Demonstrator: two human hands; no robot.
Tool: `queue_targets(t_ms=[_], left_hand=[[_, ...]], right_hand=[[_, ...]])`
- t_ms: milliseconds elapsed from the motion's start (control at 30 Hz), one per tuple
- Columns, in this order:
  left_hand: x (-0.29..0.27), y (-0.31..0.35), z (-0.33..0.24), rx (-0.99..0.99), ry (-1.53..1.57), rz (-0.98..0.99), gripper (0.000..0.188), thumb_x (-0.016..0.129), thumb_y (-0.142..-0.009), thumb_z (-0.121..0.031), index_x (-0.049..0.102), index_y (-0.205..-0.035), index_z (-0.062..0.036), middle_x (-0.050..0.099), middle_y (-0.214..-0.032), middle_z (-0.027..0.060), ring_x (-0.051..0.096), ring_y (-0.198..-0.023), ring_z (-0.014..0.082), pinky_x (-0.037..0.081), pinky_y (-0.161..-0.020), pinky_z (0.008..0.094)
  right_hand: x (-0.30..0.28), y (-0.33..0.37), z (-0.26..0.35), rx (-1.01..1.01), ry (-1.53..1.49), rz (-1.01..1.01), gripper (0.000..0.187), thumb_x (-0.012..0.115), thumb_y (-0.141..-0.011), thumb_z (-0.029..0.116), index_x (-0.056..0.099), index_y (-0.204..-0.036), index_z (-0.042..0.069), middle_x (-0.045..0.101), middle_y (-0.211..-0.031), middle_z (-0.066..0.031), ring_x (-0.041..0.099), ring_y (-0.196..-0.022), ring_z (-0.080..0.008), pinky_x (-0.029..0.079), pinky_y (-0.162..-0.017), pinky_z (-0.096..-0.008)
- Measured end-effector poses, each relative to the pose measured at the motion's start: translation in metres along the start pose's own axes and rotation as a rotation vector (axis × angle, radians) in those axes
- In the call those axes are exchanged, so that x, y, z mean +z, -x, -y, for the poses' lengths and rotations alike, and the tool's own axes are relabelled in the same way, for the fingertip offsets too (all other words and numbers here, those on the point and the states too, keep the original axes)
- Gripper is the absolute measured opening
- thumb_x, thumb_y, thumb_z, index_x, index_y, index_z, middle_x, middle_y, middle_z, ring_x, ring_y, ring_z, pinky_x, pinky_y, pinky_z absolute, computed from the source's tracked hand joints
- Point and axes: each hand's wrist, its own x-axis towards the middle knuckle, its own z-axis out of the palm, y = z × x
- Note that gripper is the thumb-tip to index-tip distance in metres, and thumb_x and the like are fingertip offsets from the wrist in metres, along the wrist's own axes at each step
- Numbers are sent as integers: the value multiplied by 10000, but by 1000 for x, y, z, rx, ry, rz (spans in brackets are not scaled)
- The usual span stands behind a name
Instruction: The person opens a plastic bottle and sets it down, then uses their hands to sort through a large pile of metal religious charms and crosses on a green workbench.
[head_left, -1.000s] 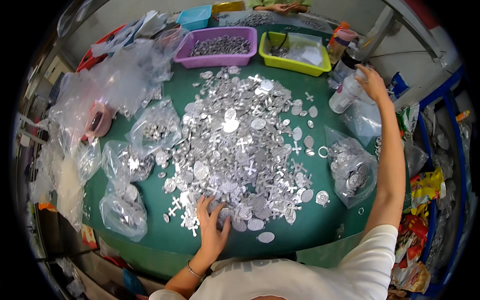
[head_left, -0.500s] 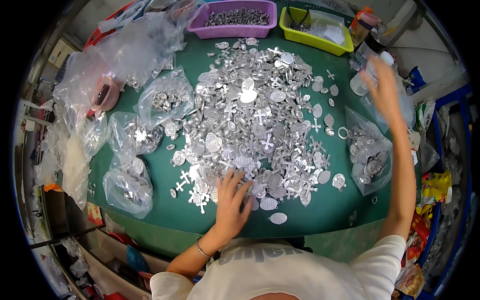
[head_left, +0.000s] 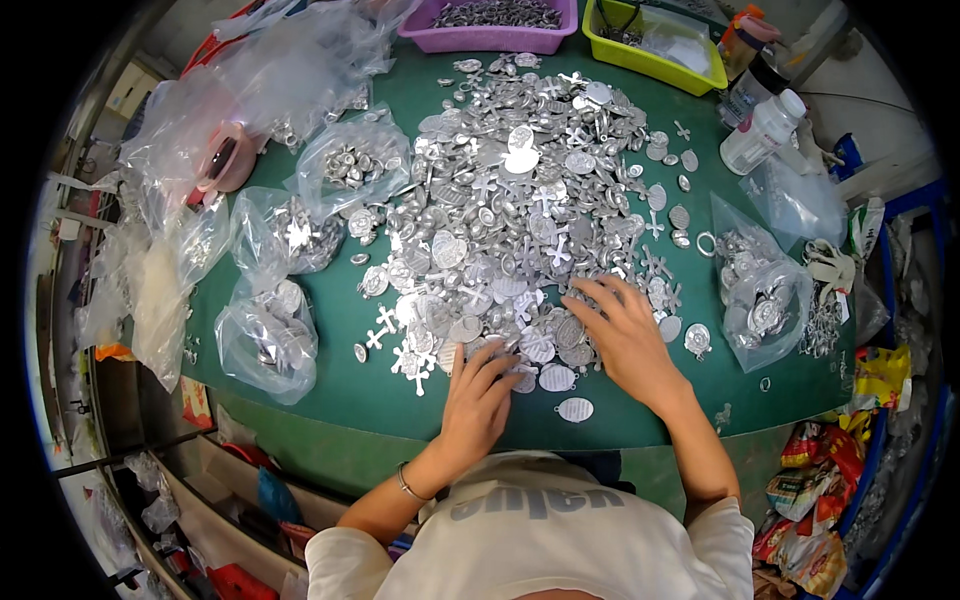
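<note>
A broad heap of silver-coloured oval medals and small crosses (head_left: 520, 215) spreads over the middle of the green table (head_left: 330, 395). My left hand (head_left: 478, 395) rests on the heap's near edge, its fingers apart and touching medals. On the near right side of the heap lies my right hand (head_left: 635, 345), fingers spread and slightly bent over the pieces. I see nothing held in either hand, though the undersides of the fingers are hidden. A loose oval medal (head_left: 575, 410) lies on the table between the two hands, and a round ornate medal (head_left: 697, 341) lies right of my right hand.
Clear bags of medals lie left (head_left: 265, 345) and right (head_left: 765, 300). At the back stand a purple tray (head_left: 490, 40) of small metal parts and a yellow-green tray (head_left: 650, 65). A white bottle (head_left: 765, 130) stands back right; a pink cup (head_left: 230, 160) sits among plastic bags at left.
My right hand has come from the white bottle at the back right down to the heap's near right side. My left hand stays at the near edge. The view has shifted slightly.
</note>
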Motion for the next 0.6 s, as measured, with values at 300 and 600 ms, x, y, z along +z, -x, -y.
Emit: queue_targets(t_ms=[300,600], left_hand=[[-8,-35,5,-154,-89,-243,339,631,-727,-30,550,-1056,-26,533,-1060,113,496,-957,290,336,-848,398],[-9,-65,19,-88,-263,-34,367,657,-706,-67,549,-1056,-60,544,-924,82,525,-837,246,346,-713,353]], right_hand=[[12,4,4,61,-94,-182,234,622,-733,65,591,-964,41,531,-1046,-82,445,-1053,-296,333,-879,-429],[49,-44,29,44,61,-218,183,703,-644,135,572,-720,31,477,-809,-76,448,-842,-247,319,-714,-376]])
